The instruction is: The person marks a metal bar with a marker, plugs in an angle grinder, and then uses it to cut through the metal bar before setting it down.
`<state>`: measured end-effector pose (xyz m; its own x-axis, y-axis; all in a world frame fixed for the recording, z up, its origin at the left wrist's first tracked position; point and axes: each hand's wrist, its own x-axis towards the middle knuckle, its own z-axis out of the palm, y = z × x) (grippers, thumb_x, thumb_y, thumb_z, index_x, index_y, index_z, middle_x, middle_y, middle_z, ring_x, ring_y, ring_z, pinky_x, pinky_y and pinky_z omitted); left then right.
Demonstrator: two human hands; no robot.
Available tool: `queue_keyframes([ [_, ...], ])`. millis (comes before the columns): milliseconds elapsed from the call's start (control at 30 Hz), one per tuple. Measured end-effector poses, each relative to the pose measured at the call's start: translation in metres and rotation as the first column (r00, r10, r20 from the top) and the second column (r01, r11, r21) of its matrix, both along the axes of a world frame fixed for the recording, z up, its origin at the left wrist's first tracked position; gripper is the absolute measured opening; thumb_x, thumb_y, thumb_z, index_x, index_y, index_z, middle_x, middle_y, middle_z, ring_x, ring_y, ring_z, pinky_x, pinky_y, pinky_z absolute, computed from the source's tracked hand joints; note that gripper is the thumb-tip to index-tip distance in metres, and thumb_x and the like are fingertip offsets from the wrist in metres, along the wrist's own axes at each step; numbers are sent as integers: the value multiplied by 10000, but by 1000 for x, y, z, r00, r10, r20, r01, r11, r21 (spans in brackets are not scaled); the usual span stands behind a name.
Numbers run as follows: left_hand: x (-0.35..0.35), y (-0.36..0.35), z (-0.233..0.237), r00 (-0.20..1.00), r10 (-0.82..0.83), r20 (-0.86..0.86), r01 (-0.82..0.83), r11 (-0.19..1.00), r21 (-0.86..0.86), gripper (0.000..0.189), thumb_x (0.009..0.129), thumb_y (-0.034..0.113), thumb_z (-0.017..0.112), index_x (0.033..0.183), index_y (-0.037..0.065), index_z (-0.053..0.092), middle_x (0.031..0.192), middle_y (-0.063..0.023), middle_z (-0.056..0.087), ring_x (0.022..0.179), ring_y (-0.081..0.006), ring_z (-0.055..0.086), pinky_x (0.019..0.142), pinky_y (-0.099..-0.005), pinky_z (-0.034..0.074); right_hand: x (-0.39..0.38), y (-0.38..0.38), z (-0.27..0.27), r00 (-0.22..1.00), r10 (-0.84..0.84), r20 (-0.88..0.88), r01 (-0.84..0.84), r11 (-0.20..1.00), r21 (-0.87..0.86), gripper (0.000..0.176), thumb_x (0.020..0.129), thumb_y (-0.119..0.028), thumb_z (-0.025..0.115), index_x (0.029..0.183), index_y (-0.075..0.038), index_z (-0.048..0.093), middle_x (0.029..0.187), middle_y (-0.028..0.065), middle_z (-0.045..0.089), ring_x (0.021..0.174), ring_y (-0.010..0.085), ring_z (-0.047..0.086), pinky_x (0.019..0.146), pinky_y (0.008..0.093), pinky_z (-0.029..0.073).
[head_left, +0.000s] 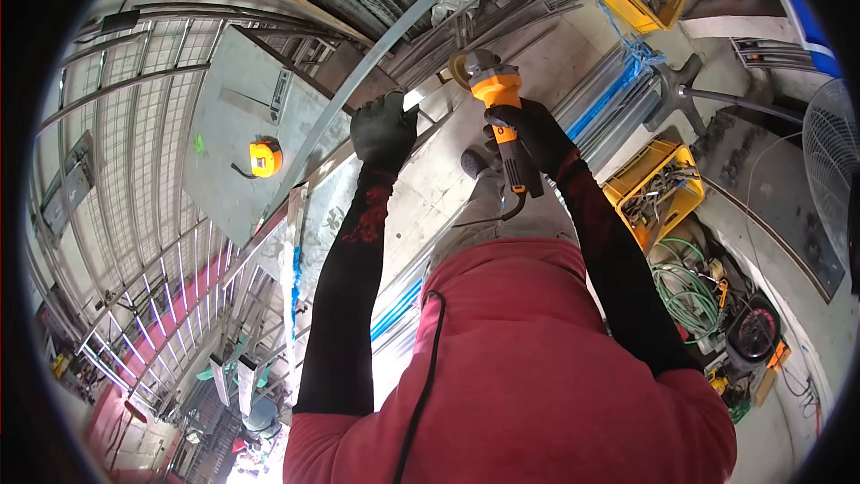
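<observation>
My right hand [530, 133], in a black glove, is wrapped around the body of a yellow and black angle grinder [497, 90]. The grinder's disc end points forward and left, and its cord hangs from the rear toward my waist. Closed in a black glove, my left hand [383, 133] grips a metal bar [336, 161] left of the grinder. A bright bar end [414, 99] shows just beyond its fingers; how the fingers wrap underneath is hidden. The disc is apart from my left hand.
A yellow tape measure [265, 158] lies on a grey metal plate [215, 94] at left. Long metal tubes with blue wrapping [596, 99] lie at right. Yellow crates [685, 181] hold metal pieces. Beside them are a green hose [685, 296] and a fan [829, 161]. Metal grilles [143, 125] stand left.
</observation>
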<state>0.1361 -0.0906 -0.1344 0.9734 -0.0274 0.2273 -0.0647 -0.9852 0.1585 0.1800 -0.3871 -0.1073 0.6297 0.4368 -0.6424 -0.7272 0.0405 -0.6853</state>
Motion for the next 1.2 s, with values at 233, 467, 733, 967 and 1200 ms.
queue_keyframes([
  [233,-1,-2,2,996,32,-88,-30,999,33,351,864,370,859,1119,153,753,901,-49,727,865,-294,719,772,-464,554,1,-2,7,995,2,-105,10,994,109,376,1009,-323,754,1206,-5,714,991,90,734,808,189,740,767,360,628],
  [467,0,-1,3,998,19,-53,-21,999,-38,329,805,340,890,1002,136,724,878,-74,724,832,-324,712,757,-483,548,3,-10,-4,999,-2,-32,4,999,47,408,1004,-337,761,1245,-16,684,981,92,710,799,194,731,703,371,634],
  [733,0,-1,1,997,36,-75,-40,997,-63,307,799,337,893,979,152,727,869,-62,718,823,-317,707,745,-483,535,13,-3,-8,996,1,-94,13,988,155,415,1003,-353,760,1234,-16,689,1009,85,729,876,196,760,761,365,655],
  [967,1,-2,3,997,37,-73,-44,995,-93,309,802,329,888,1025,161,753,882,-55,725,819,-318,706,742,-480,537,-4,-10,1,984,95,-153,-63,977,204,358,999,-257,759,1222,13,683,1014,79,723,894,172,752,828,367,677],
  [1200,0,-1,5,998,15,-56,-22,994,-111,363,802,306,891,1120,171,779,908,-52,745,834,-307,719,751,-473,545,7,-4,-11,983,96,-155,-61,974,217,351,1003,-264,756,1212,9,684,1000,66,733,879,182,780,799,343,660],
])
